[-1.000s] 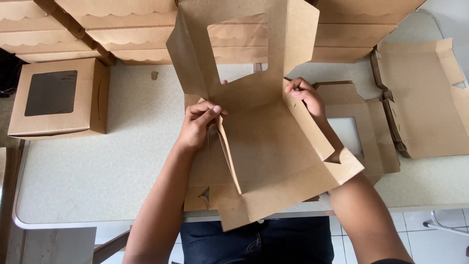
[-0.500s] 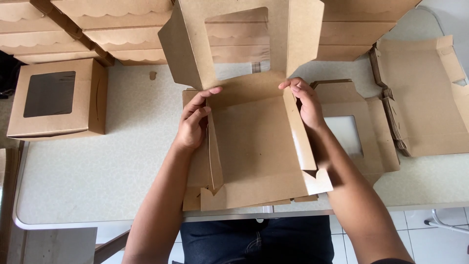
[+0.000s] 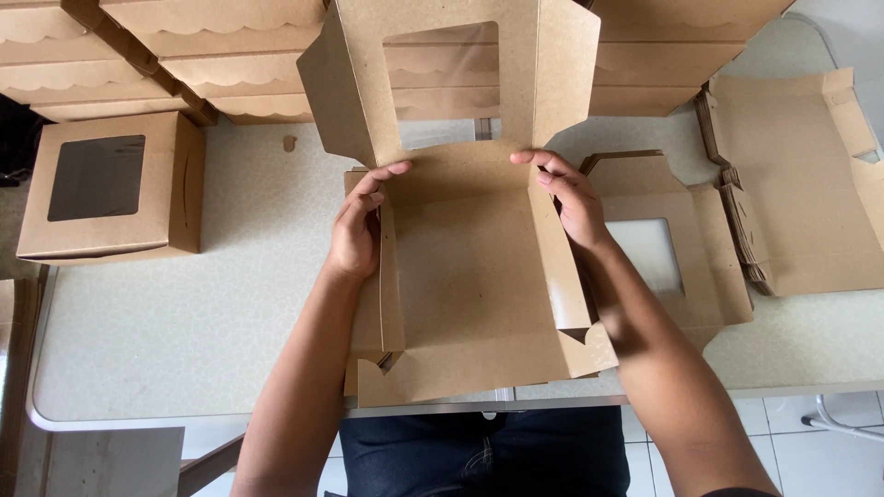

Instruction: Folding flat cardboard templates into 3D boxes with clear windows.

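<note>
I see the desk [image 3: 184,322] with bare room only at its left front, stacks of flat boxes [image 3: 230,55] along the far edge, the half-folded box [image 3: 465,276] empty at the near edge, my left hand [image 3: 354,235] and right hand [image 3: 575,198] clamped on its raised side flaps.

light: you get bright, even daylight | shadows: soft, under your forearms | focus: sharp, no glare

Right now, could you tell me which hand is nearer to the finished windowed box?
Left. The left hand is just right of the finished windowed box; the right hand is farther right.
</note>
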